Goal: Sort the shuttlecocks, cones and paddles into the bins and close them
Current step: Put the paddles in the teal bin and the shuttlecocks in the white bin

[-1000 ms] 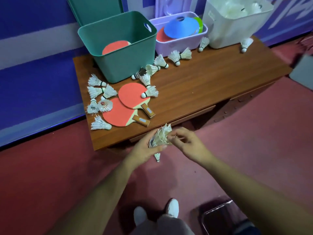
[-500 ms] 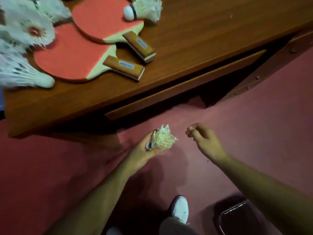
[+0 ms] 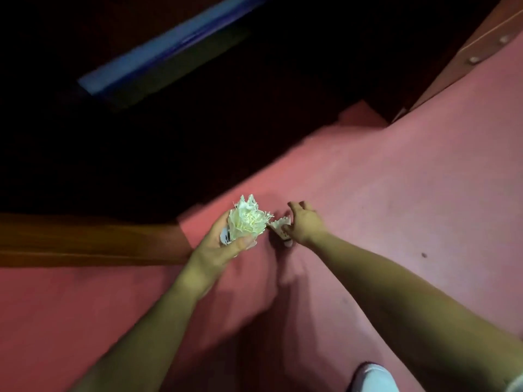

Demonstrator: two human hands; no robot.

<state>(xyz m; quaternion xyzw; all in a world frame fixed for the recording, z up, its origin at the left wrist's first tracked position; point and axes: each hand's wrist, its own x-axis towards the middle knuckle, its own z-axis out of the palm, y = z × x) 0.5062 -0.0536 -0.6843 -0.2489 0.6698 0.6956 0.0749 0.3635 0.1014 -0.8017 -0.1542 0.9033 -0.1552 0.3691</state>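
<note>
Your left hand (image 3: 218, 251) grips a bunch of shuttlecocks (image 3: 247, 222), nested one inside another, with the frayed white feathers fanning up towards the camera; your thumb lies across the front of the bunch and the fingers wrap round behind it, so the grip is narrow and full. Just to the right of the bunch, almost touching its feathers, a lone shuttlecock (image 3: 281, 229) sits low against the red floor (image 3: 396, 193), feathers pointing up and left, cork tip pointing down and right; your right hand (image 3: 307, 224) is on it, thumb pressed to its skirt and fingers curled over the far side in a pinch; whether it is off the floor, you cannot tell from here. To the left of the bunch, a wooden table rail (image 3: 85, 239) runs level, with deep shadow above it; far up and left of the bunch, a blue strip (image 3: 169, 49) shows blurred in the dark; well up and right of the bunch stands a brown wooden panel (image 3: 481, 52) with pale studs; below and right of the bunch, at the bottom edge, the toe of a white shoe (image 3: 373, 377) shows.
</note>
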